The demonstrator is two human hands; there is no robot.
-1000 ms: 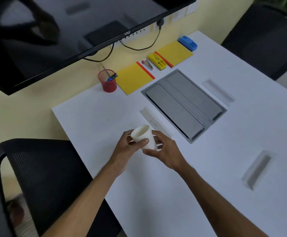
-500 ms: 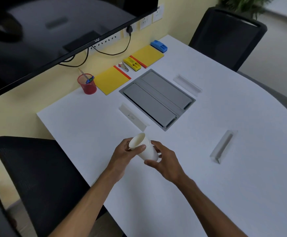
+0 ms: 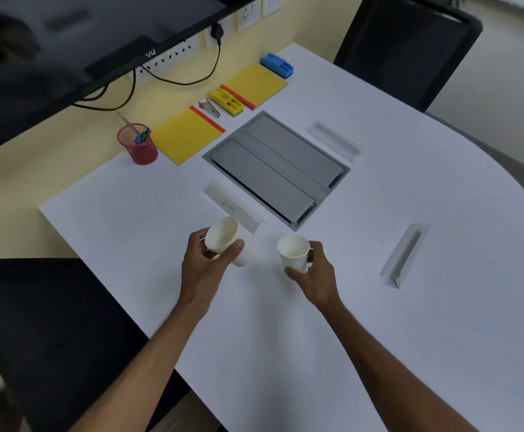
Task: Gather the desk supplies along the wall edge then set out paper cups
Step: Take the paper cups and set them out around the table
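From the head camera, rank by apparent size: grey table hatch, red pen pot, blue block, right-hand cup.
1. grey table hatch
2. red pen pot and right-hand cup, about alike; the cup is nearer the camera, so unranked
3. blue block, smallest

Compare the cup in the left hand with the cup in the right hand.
Pose: the left cup is tilted, mouth toward the camera; the right cup is upright.
Place: the left cup overlaps the labelled card stand; the right cup does not.
Shared: white, empty paper cups, gripped by the left hand and the right hand.
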